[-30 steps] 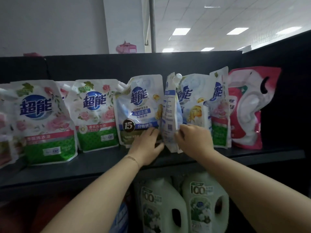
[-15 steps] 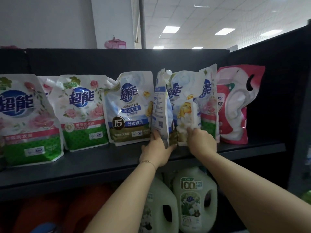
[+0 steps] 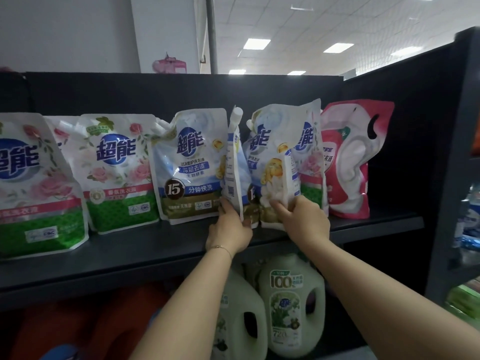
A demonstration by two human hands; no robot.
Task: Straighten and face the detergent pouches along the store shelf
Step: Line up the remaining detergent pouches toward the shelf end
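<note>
Right now our left hand (image 3: 230, 229) grips the bottom of the edge-on pouch (image 3: 233, 172), fingers curled on its left face and thumb on its right. The pouch stands on the shelf (image 3: 155, 245) with its narrow side and white cap turned toward us.

Just right of the edge-on pouch, touching it, stands a blue-and-gold pouch (image 3: 270, 162). Our right hand (image 3: 304, 222) pinches its lower right edge, fingers bent round the folded side. Further right of the edge-on pouch, a rose-print pouch (image 3: 310, 157) shows only a strip of its front behind the blue-and-gold one. Past that, a crumpled pink-and-white pouch (image 3: 348, 162) stands last in the row.

Immediately left of the edge-on pouch, a blue "15" pouch (image 3: 192, 167) faces us, its right edge hidden behind the edge-on pouch. Further left, a rose-and-green pouch (image 3: 119, 172) faces forward. At the far left a second rose pouch (image 3: 31, 188) sits nearer the shelf's front lip, cut off by the frame.

Below the edge-on pouch, under the shelf, two pale green jugs (image 3: 291, 305) stand side by side. A thin bracelet (image 3: 220, 247) circles our left wrist.
</note>
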